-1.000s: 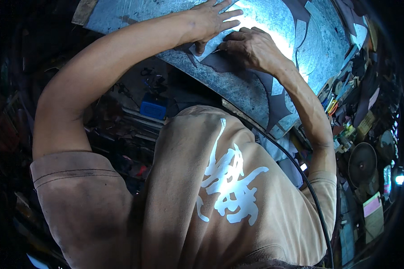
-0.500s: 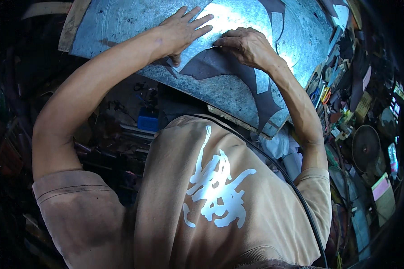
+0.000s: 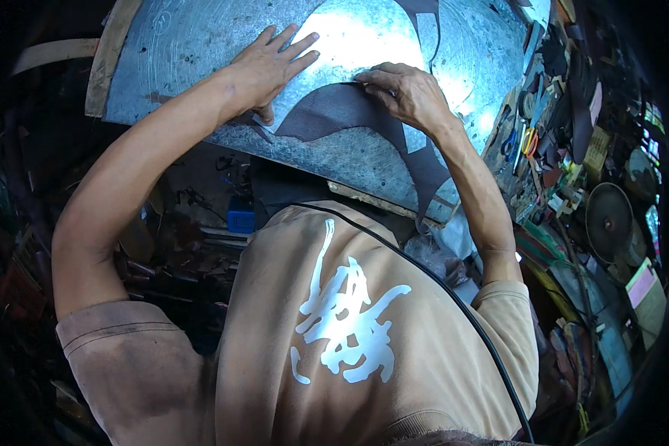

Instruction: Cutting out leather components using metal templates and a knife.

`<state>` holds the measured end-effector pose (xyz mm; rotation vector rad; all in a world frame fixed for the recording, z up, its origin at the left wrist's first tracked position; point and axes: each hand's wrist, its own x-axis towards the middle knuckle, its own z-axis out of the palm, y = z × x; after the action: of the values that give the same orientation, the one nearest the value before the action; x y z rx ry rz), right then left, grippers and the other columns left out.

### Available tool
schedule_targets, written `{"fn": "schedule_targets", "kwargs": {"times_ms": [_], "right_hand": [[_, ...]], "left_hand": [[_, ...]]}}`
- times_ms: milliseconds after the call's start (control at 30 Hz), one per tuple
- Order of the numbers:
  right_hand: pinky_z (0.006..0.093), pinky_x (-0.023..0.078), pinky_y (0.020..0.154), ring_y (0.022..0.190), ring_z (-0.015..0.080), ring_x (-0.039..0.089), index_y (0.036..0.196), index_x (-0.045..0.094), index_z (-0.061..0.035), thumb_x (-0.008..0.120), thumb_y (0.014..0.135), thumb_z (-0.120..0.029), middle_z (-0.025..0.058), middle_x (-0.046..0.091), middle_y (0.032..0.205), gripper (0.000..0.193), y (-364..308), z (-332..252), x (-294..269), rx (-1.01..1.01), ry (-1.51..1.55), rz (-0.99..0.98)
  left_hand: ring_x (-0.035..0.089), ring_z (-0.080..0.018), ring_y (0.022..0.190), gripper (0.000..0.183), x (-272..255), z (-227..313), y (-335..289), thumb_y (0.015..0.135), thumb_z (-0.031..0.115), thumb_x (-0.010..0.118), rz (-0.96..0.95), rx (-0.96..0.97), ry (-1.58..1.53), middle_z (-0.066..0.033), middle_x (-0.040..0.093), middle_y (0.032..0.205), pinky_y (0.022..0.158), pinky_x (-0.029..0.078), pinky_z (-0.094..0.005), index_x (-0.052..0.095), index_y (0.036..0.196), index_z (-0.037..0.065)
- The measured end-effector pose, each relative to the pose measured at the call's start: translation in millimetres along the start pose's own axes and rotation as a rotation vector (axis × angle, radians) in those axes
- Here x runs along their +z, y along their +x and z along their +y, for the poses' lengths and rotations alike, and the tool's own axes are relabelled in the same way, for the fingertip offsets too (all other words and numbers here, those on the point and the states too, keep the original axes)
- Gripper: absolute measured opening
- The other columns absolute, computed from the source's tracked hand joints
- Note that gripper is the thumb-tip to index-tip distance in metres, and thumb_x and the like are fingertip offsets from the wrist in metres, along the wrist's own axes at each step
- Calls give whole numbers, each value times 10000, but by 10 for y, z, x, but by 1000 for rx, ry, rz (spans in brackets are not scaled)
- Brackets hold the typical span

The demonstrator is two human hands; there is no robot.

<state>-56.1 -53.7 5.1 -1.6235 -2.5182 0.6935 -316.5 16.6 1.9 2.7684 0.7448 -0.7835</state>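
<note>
My left hand lies flat with fingers spread on a pale, brightly lit sheet with a curved edge. Its thumb rests close to the sheet's pointed near corner. Dark brown, leather-like material shows along that curve and runs on in an irregular strip to the right. At the curve's top, the fingers of my right hand are pinched together over the material's edge. A small dark tip shows at the fingertips, but I cannot tell what it belongs to.
Beneath everything is a scratched metal-topped board with a wooden edge. Scissors with orange handles lie among cluttered tools on the right. A round dark disc sits farther right. A black cable crosses my shirt. Below the board is a blue box.
The whole view has shifted, so the board sits farther left. My right hand has moved rightward along the curved edge, away from my left hand, which stays flat on the sheet.
</note>
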Motion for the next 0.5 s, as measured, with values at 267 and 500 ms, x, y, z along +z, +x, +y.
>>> {"fn": "schedule_targets", "kwargs": {"times_ms": [267,500], "right_hand": [[375,571,712,831,251,689,1106,720,-194,650,887,-211,25,715,983,231,-258,108,103,75,-2,93],[379,569,698,811,268,692,1080,730,-175,653,882,-225,33,717,973,219,-398,45,83,176,47,117]], "left_hand": [[106,-305,1493,1353,-19,-8,22,417,456,918,-22,9,-21,-62,140,1621,1217,177,-492,227,1539,153],[109,-319,1491,1393,8,-15,32,400,454,930,-20,12,-15,-62,135,1622,1212,184,-506,199,1545,147]]}}
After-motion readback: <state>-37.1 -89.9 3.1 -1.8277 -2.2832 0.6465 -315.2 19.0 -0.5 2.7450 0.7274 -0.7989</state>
